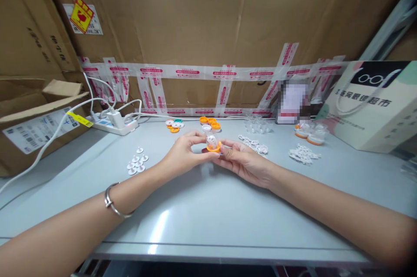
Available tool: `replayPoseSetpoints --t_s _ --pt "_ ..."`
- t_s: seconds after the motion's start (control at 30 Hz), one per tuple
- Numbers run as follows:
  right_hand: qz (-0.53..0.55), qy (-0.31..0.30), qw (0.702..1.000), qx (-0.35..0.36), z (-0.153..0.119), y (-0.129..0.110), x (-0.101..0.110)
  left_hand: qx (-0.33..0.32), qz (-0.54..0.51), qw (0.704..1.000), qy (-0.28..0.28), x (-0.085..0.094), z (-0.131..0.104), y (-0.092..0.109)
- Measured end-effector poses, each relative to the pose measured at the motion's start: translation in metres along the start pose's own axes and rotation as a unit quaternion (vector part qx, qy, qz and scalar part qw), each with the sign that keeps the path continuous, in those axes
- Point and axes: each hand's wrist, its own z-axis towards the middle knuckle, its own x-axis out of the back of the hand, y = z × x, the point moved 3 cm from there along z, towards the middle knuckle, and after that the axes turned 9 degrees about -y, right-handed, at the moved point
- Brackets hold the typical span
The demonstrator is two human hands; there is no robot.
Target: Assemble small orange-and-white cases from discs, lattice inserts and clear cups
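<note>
Both hands hold one small clear plastic dome on an orange ring base (213, 146), with a white lattice-like piece showing inside it. My left hand (187, 148) pinches it from the left between thumb and fingers. From the right, my right hand (243, 159) grips the orange base with thumb and fingertips. Just behind the hands lie several orange and white ring bases (211, 121). Several white discs with short stems (137, 165) lie left of my left hand. White lattice pieces (256, 144) are spread beyond my right hand.
Clear plastic cups (257, 125) stand at the back. Finished-looking domes with orange bases (311, 133) and more white lattice pieces (303, 154) lie right. A phone (291, 102), paper bag (371, 105), power strip (119, 125) with cables and cardboard box (39, 120) border the table.
</note>
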Motion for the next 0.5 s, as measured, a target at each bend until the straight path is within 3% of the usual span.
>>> replayPoseSetpoints --t_s 0.17,0.37,0.5 --pt "0.035 0.004 0.999 0.027 0.0 -0.002 0.002 -0.037 0.034 0.998 0.028 0.005 -0.001 0.009" --pt "0.016 -0.036 0.999 0.012 -0.001 0.001 0.0 -0.162 0.073 0.982 -0.068 0.016 -0.001 0.022" --pt "-0.009 -0.036 0.999 0.023 0.0 0.001 -0.003 -0.148 0.103 0.983 -0.03 0.018 -0.001 0.021"
